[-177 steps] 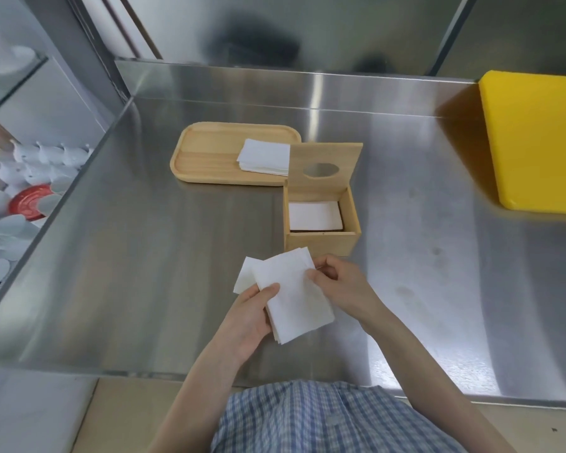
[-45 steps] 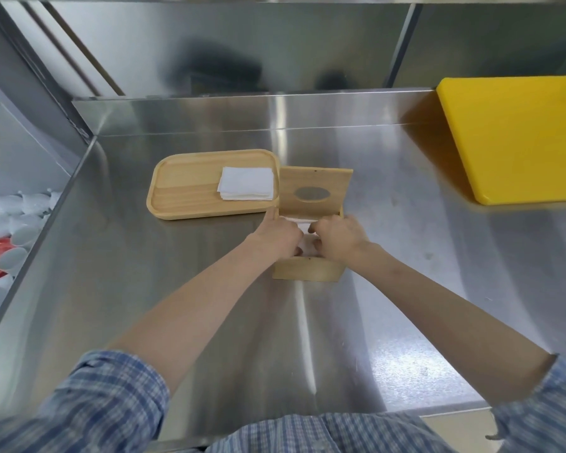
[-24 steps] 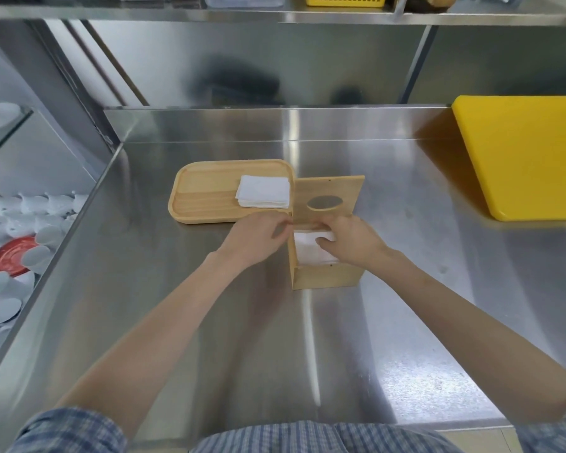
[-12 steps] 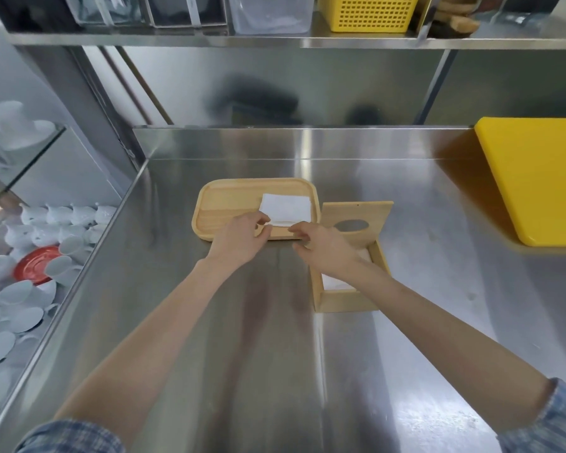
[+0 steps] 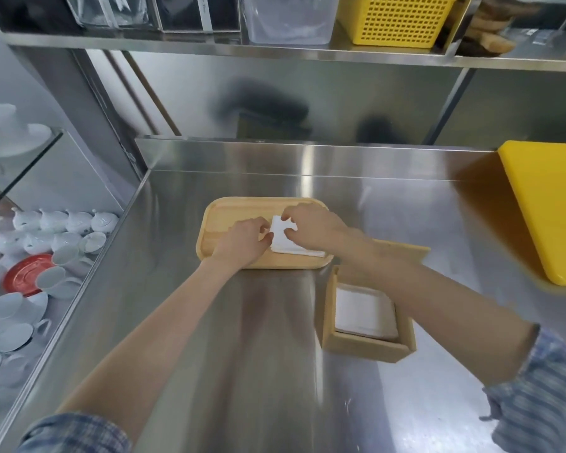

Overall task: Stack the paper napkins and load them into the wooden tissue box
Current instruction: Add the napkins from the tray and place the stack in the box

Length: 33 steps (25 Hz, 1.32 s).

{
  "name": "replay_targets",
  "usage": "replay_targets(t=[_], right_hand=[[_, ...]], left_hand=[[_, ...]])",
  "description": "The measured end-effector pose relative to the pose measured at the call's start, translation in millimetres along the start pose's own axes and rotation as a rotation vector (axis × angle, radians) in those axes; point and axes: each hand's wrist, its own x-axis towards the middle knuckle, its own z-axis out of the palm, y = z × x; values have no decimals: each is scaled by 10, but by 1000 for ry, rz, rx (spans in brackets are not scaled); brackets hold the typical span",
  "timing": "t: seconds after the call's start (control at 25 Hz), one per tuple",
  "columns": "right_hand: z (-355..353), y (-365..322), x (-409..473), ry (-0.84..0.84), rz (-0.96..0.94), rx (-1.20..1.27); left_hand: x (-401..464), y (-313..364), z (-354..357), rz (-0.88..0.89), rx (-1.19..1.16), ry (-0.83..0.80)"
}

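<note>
A small pile of white paper napkins (image 5: 283,238) lies on the right half of a wooden tray (image 5: 229,209). My left hand (image 5: 242,245) touches the pile's left edge, fingers curled at it. My right hand (image 5: 311,225) rests on top of the pile from the right, fingertips pinching the upper sheets. The open wooden tissue box (image 5: 365,346) stands to the right, nearer me, with a stack of white napkins (image 5: 363,310) inside. Its lid (image 5: 406,251), mostly hidden by my right forearm, leans behind it.
A yellow cutting board (image 5: 549,204) lies at the right edge of the steel counter (image 5: 242,354). White cups and a red saucer (image 5: 23,276) sit on a lower level to the left. A shelf above carries a yellow basket (image 5: 399,18) and clear containers.
Both hands left the tissue box and moved up-left onto the napkin pile on the tray. The camera has tilted up, so the box now sits lower right.
</note>
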Motion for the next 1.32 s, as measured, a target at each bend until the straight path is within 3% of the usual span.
replay_targets(t=[0.4,0.6,1.32], right_hand=[[-57,389,999,-300,62,-364],[253,616,1200,-436,127,-354],[434,645,1428,-516,87,-266]], left_hand=[[741,18,127,-26,91,-118],[930,-9,391,-70,117,-168],[1008,-100,693,-211,-180,-127]])
